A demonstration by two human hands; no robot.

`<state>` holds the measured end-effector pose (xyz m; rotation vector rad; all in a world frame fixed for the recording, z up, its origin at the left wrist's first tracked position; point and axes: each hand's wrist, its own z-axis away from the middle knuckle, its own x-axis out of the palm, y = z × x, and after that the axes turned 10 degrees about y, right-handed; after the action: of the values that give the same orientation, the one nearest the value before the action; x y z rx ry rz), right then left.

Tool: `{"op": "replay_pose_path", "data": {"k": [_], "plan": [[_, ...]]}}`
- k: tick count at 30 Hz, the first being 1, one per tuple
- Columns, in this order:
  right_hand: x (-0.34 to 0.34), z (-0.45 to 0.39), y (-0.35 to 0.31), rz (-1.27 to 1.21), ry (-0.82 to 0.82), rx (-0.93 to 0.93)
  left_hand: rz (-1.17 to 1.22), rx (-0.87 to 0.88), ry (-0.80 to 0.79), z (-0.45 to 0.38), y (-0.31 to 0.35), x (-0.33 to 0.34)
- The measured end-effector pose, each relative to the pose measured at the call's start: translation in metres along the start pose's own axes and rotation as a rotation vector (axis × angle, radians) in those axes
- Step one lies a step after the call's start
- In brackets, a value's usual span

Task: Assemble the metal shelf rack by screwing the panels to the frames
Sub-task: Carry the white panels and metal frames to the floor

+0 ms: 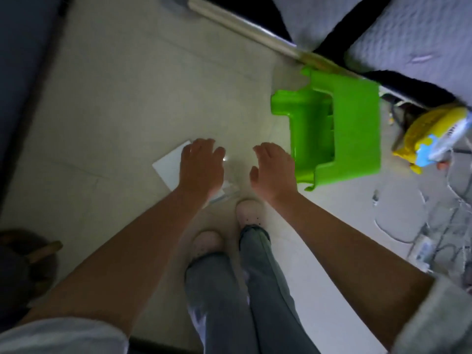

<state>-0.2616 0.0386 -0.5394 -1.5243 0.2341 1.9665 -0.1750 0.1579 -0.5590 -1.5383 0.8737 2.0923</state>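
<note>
I stand on a pale tiled floor and look down at my legs and white shoes. Both arms reach forward and down. My left hand (201,167) hangs with relaxed fingers above a white sheet of paper (169,167) and a clear plastic bag (229,191) lying on the floor; it holds nothing. My right hand (274,169) is also open and empty, just left of a green plastic stool (339,131) tipped on its side. A long cream metal bar (245,28) lies along the floor edge at the top. No shelf panel or screws can be made out.
A bed with a grey quilted cover (413,29) fills the top right. A yellow and blue fan-like object (434,139) and tangled cables with a power strip (424,249) lie at the right. A dark wall or furniture edge (23,72) runs down the left.
</note>
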Motion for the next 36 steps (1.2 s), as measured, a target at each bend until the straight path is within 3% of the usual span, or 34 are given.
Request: {"op": "replay_pose_path", "data": {"k": [5,13,27,36], "plan": [[-0.068,0.059,0.016,-0.116,0.226,0.218,-0.109,0.341,0.090,0.002,0.060,-0.074],[-0.122,0.203,0.061,-0.176,0.263,0.701,-0.260,0.762,-0.036,0.058,0.163,-0.137],[-0.112,0.502,0.157,-0.385,0.496,1.486,-0.436,1.478,-0.148,0.258,0.421,-0.077],[-0.102,0.685,0.214,-0.453,0.634,1.714,-0.466,1.745,-0.177,0.420,0.554,-0.053]]}}
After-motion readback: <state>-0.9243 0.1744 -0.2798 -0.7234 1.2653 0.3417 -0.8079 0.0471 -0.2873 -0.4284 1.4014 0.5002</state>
